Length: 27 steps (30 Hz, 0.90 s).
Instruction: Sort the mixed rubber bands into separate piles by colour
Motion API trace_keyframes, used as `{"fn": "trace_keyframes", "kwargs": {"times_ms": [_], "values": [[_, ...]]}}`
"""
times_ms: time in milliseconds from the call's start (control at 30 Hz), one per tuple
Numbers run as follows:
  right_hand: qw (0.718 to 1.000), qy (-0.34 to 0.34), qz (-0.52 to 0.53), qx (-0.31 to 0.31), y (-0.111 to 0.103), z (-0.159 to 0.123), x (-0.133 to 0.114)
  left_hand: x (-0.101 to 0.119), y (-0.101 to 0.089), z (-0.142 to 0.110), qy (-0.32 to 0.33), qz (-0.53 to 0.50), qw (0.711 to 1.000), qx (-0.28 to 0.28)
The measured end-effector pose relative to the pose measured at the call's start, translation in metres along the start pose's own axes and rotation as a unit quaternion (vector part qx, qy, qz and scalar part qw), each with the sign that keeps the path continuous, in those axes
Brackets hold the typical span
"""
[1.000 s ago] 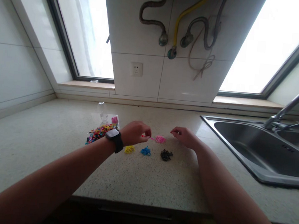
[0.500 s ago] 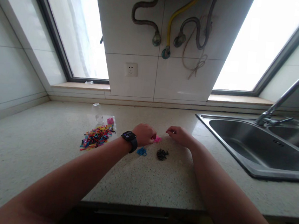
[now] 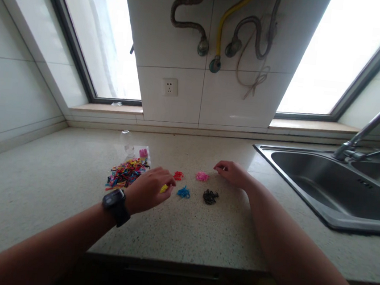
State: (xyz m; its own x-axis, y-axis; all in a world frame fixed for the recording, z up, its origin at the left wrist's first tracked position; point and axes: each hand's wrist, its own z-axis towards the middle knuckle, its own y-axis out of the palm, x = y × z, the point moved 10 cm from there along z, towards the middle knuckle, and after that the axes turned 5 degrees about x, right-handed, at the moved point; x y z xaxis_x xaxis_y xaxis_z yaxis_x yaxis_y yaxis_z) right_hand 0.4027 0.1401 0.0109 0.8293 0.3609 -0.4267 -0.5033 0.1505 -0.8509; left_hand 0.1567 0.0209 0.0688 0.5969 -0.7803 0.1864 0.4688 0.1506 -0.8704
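Observation:
My left hand (image 3: 153,186), with a dark watch (image 3: 116,205) on its wrist, hovers over a small yellow pile (image 3: 164,188). Its thumb and fingers are apart and nothing shows between them. A big mixed heap of colourful small rubber bands (image 3: 124,173) lies left of this hand. Separate little piles sit to its right: red (image 3: 178,175), blue (image 3: 184,192), pink (image 3: 202,176) and black (image 3: 210,197). My right hand (image 3: 230,172) rests on the counter just right of the pink pile, fingers curled and tips pinched; whatever they may hold is too small to make out.
Behind the mixed heap stand a clear container (image 3: 127,143) and a pink piece (image 3: 143,153) on a clear sheet. A steel sink (image 3: 307,183) with a tap (image 3: 362,132) is set into the counter (image 3: 181,231) at right. Tiled wall with pipes rises behind.
My left hand has moved left and nearer, from above the pink pile to the yellow one, uncovering the pink and red piles. My right hand stays nearly in place; the view has shifted slightly.

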Motion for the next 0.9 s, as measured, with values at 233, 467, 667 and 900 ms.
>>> {"fn": "trace_keyframes", "kwargs": {"times_ms": [233,467,667,900], "values": [[1.000,-0.003,-0.006,-0.006,0.001,-0.001,-0.006,0.053,0.021,-0.055,0.092,-0.043,0.990,-0.098],[1.000,0.002,0.002,-0.001,0.001,-0.001,0.000,0.072,0.039,-0.069,0.172,-0.013,0.976,-0.130],[1.000,0.001,0.005,-0.004,0.003,0.000,0.006,0.065,0.040,-0.069,0.155,-0.046,0.978,-0.136],[1.000,-0.005,-0.002,-0.001,0.003,0.000,0.003,0.062,0.040,-0.068,0.146,-0.061,0.977,-0.142]]}}
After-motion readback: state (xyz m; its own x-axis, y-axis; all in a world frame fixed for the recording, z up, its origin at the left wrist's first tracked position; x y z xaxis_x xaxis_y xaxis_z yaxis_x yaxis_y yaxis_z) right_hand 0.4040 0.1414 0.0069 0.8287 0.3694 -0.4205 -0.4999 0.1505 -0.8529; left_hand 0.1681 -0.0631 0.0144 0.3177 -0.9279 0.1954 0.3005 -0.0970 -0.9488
